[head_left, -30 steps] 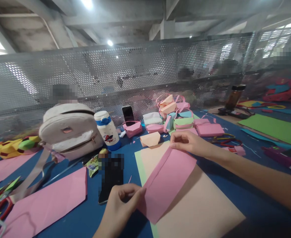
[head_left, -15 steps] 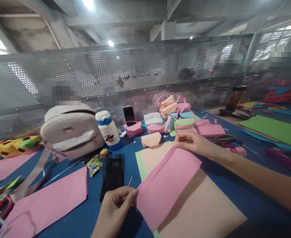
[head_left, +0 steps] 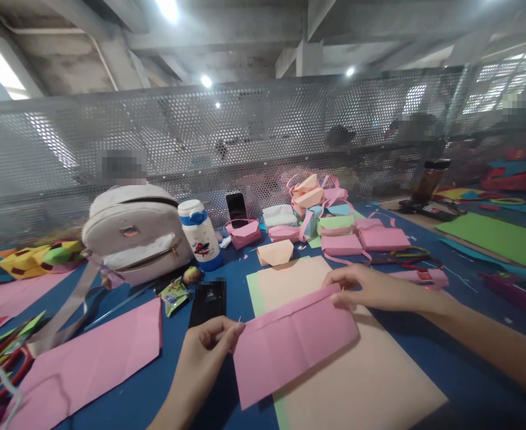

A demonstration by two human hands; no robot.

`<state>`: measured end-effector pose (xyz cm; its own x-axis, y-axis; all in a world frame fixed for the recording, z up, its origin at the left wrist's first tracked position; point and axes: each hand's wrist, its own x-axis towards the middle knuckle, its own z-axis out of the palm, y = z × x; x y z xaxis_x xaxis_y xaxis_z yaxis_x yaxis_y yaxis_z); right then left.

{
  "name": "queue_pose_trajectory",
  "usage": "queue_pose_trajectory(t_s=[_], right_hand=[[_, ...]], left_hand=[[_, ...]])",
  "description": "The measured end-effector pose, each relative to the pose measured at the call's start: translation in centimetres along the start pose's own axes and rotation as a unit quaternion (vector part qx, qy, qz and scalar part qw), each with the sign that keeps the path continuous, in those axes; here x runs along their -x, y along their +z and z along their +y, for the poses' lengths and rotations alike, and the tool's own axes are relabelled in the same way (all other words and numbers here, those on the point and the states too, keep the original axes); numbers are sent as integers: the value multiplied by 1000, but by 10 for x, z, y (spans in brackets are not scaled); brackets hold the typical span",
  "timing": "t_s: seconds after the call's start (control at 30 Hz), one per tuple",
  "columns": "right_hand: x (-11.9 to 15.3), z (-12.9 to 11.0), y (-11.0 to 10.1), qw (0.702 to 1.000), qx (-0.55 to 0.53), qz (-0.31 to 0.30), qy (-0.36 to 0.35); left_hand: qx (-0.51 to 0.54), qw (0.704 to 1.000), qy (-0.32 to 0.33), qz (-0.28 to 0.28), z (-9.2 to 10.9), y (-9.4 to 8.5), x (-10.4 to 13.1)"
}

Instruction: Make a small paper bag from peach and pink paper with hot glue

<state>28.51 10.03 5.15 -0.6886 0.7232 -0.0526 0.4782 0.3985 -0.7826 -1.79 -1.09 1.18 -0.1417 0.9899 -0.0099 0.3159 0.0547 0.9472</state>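
A pink paper sheet (head_left: pixel 296 343) with crease lines and a narrow folded strip along its upper edge is held above a stack of peach paper (head_left: pixel 379 382) with green paper under it. My left hand (head_left: pixel 211 343) pinches the sheet's upper left corner between thumb and fingers. At the upper right corner, my right hand (head_left: pixel 352 288) grips the same folded edge. A folded peach paper piece (head_left: pixel 275 253) lies beyond the sheet. Another large pink sheet (head_left: pixel 97 352) rests at the left.
A white backpack (head_left: pixel 135 233), a bottle (head_left: pixel 200 236) and a dark phone (head_left: pixel 209 301) are left of centre. Paper bags (head_left: pixel 335 226) stand at the back. Red-handled scissors (head_left: pixel 18 370) lie far left; green paper (head_left: pixel 496 242) lies right.
The pink sheet has turned, its right end coming down and nearer, so its folded edge is more level. My right hand moved down with it; my left hand rose slightly to the left.
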Motion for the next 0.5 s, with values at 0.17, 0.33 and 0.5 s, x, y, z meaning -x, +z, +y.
queue_pose_trajectory(t_s=[0.17,0.33,0.5], right_hand=[[-12,-9,18,996,67,-57,2],[-31,-23,52,996,54,-54,-48],[-46,-32,77,999,4,-21,-40]], left_hand=[[-1,995,6,-98,-4,14,0],[-30,993,15,-109,-4,26,-5],[-35,993,24,-111,-2,34,-11]])
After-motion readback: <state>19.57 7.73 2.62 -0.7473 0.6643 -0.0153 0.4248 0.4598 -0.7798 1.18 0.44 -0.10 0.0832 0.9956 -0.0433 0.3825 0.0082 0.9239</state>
